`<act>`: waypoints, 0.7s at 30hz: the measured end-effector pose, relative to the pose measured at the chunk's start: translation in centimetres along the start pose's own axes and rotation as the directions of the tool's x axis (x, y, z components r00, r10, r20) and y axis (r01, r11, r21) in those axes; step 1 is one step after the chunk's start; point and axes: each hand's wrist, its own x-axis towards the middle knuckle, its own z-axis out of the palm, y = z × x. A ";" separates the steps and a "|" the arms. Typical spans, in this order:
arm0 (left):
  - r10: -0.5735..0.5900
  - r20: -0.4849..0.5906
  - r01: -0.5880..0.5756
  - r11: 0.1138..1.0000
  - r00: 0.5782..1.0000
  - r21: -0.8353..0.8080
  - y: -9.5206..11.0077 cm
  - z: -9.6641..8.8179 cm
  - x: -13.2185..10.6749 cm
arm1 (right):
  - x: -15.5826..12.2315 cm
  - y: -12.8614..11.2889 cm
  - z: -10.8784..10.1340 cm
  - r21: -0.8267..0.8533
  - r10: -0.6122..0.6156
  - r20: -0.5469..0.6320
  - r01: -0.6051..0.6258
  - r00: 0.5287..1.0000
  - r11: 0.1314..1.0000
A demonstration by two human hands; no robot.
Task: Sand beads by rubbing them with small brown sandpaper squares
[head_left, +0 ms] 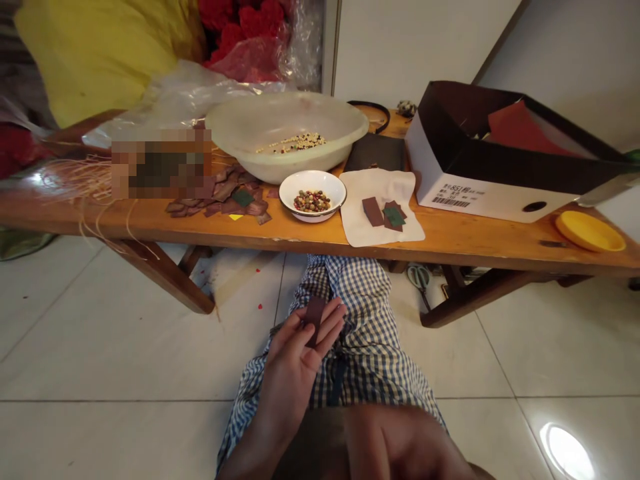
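Palm up above my lap, my left hand holds a small dark brown strip under the thumb, against the fingers. The strip could be paper or leather; I cannot tell which. My right hand is close to the camera at the bottom, smeared and dark, so its fingers do not show clearly. On the bench beyond my knees, a white cloth bears a few brown pieces and a green piece. Beside it, a small white bowl holds mixed beads or seeds.
A large pale basin with light and dark grains stands behind the bowl. Brown scraps lie left. A shoe box and yellow lid stand right. Scissors are under the bench. A patch at left is pixelated.
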 end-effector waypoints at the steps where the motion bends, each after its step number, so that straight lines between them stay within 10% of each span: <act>1: -0.005 -0.010 0.005 1.000 1.000 0.002 0.1 -0.1 0.0 | 0.6 -0.1 -0.5 0.015 -0.047 -0.028 0.048 0.998 0.999; 5: -0.018 -0.035 0.019 1.000 0.999 0.009 0.0 -0.6 -0.1 | 2.4 -0.2 -2.7 0.095 -0.239 -0.207 0.263 0.949 0.960; 21: 0.004 -0.146 0.001 0.999 0.989 0.033 -0.4 -0.2 -0.5 | 2.2 -0.1 -4.6 0.065 -0.227 -0.231 0.247 0.946 0.967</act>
